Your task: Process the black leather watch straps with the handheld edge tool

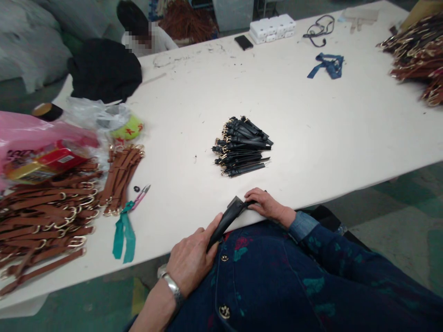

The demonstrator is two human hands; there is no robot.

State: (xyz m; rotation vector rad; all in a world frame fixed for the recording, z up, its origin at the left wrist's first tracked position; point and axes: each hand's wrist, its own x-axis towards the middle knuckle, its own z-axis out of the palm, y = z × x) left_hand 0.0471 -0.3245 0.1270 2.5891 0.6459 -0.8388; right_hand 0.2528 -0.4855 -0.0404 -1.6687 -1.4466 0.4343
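My left hand (194,251), with a silver watch on its wrist, is wrapped round a stack of flat black leather straps (226,221) at the table's front edge. My right hand (265,203) is closed on a thin black strap (249,203) by the far end of that stack; its exact shape is too small to make out. In front of both hands lies a pile of short black straps with gold buckles (245,145), roughly fanned out on the white table (180,175).
Brown buckled straps (44,221) are heaped at the left, beside a smaller bundle (121,177), pink-handled snips (141,197) and a teal ribbon (124,237). Farther off lie a phone (244,42), a white power strip (272,28) and blue cloth (327,66). A person (148,39) sits across the table.
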